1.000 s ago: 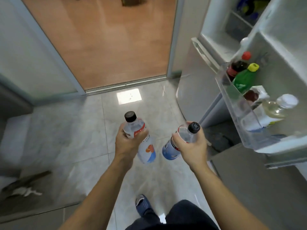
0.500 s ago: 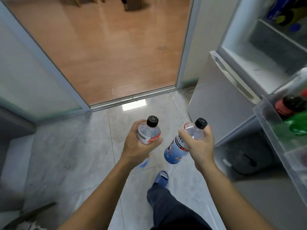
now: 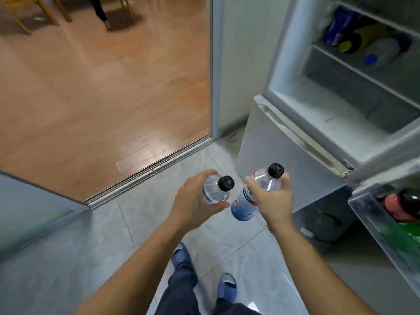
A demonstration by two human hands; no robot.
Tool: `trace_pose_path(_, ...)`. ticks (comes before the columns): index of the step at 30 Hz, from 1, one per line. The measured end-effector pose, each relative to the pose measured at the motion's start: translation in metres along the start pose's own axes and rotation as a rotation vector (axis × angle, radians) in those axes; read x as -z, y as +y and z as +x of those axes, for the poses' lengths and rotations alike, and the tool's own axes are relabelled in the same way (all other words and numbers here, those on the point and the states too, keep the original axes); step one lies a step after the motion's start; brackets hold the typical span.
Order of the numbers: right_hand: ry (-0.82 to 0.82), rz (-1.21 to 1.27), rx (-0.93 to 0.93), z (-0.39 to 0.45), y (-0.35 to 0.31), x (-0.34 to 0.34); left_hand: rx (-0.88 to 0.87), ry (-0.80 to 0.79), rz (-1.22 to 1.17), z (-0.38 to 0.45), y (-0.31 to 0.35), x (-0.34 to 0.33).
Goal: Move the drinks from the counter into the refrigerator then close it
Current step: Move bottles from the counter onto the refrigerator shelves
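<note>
A: What have you got in each hand?

B: Your left hand [image 3: 193, 201] has its fingers curled round a clear plastic bottle with a black screw cap [image 3: 217, 189], gripping it below the neck. Your right hand [image 3: 272, 202] is wrapped round a second clear black-capped bottle with a blue and white label [image 3: 246, 201], tilted, its base pointing down past your thumb.

A: How do the two sit against each other?

B: Just beside one another, caps up, in the air above the grey tiled floor [image 3: 91, 258]. I can't tell whether they touch.

A: And beyond your fingers?

B: Ahead of your right knuckles stands the open white refrigerator [image 3: 318, 114], blurred containers on its upper shelf. Off to the right is its clear door bin [image 3: 363, 214], holding a dark bottle with a red label [image 3: 402, 205].
</note>
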State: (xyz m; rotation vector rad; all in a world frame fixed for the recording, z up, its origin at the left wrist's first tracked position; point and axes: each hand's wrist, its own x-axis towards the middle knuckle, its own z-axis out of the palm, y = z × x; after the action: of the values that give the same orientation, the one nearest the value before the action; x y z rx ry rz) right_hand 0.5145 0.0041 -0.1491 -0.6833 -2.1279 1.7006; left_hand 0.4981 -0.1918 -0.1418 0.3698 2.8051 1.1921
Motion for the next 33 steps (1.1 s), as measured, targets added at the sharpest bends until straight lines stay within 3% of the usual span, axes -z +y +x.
trace_pose_path(9, 0.344, -0.026, -0.058, 0.079, -0.032, -0.027, -0.088, -0.212, -0.320, 0.171, -0.004, 0.010)
trace_pose_path(20, 0.612, -0.101, -0.047, 0.174, -0.057, 0.009, -0.195, -0.387, -0.534, 0.311, 0.069, -0.045)
trace_pose_path(27, 0.708, -0.147, -0.175, 0.266, -0.054, 0.052, -0.157, -0.459, -0.401, 0.390, 0.136, -0.091)
trace_pose_path(33, 0.805, -0.121, -0.179, 0.331, -0.057, 0.088, -0.127, -0.497, -0.384, 0.445, 0.183, -0.130)
